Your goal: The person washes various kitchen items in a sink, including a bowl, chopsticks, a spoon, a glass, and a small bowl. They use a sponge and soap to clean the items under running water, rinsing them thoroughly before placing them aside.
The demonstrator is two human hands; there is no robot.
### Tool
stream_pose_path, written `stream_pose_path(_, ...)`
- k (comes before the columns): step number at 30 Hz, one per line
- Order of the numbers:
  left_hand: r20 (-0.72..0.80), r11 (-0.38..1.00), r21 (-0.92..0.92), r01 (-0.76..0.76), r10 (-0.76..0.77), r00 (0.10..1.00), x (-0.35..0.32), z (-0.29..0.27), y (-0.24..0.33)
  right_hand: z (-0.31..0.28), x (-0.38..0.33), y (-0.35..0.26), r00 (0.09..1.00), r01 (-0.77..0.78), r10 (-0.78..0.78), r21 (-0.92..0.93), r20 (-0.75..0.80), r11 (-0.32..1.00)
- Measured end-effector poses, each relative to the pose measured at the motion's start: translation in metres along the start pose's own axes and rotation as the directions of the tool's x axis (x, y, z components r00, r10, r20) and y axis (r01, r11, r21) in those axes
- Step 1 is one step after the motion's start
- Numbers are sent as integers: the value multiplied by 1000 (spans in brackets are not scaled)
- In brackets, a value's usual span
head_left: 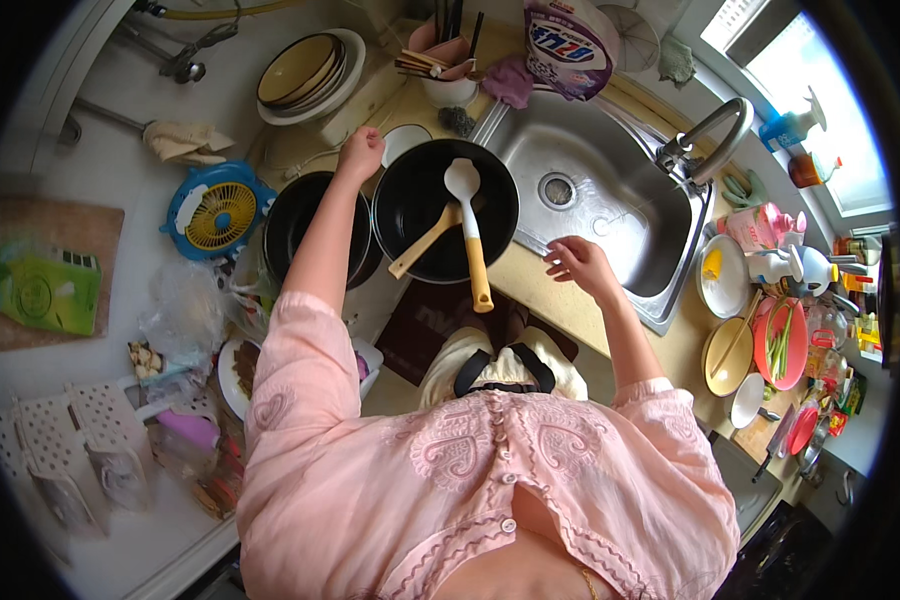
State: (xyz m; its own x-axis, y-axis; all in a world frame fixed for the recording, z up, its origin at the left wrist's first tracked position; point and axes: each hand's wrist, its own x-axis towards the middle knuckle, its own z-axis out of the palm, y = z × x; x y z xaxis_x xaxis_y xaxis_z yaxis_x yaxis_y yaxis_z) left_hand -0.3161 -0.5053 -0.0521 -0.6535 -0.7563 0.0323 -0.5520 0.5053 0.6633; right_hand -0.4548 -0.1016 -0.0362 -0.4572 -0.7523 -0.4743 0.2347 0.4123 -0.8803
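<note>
A black pan [410, 240] sits in front of me at the counter's edge. A white-headed spoon [462, 182] with a yellow handle and a wooden-handled utensil [422, 243] lie across it, their handles pointing toward me. My left hand [362, 152] is closed in a fist beyond the pan's left rim; what it grips, if anything, is hidden. Under my left forearm stands a second dark pan [295, 232], partly covered by the arm. My right hand [577, 264] hovers over the sink's near edge, fingers apart and holding nothing. The steel sink [620, 215] has a drain and some wetness.
A curved faucet [720, 150] rises at the sink's right. Behind are a utensil holder [450, 90] and a purple-white bag [568, 50]. Stacked plates [300, 75] and a blue-yellow strainer [215, 210] lie left. Bowls, including a red one [790, 368], crowd the right counter.
</note>
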Motion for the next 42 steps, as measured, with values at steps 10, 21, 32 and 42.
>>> stream_pose_path(10, 575, 861, 161, 483, -480, 663, 71, 51, -53, 7, -25, 31, 950, -162, 201, 174, -238, 971)
stream_pose_path(21, 626, 952, -60, 300, -198, 755, 74, -26, 8, 40, 2, 11, 959, -128, 169, 187, -226, 974)
stream_pose_path(32, 628, 991, -82, 109, -33, 778, 47, -80, 104, 22, -4, -11, 961, 4, 51, 199, -271, 980)
stream_pose_path(42, 825, 915, -389, -105, 397, 402, -21, 77, 242, -31, -34, -49, 918, 326, -185, 399, -352, 857)
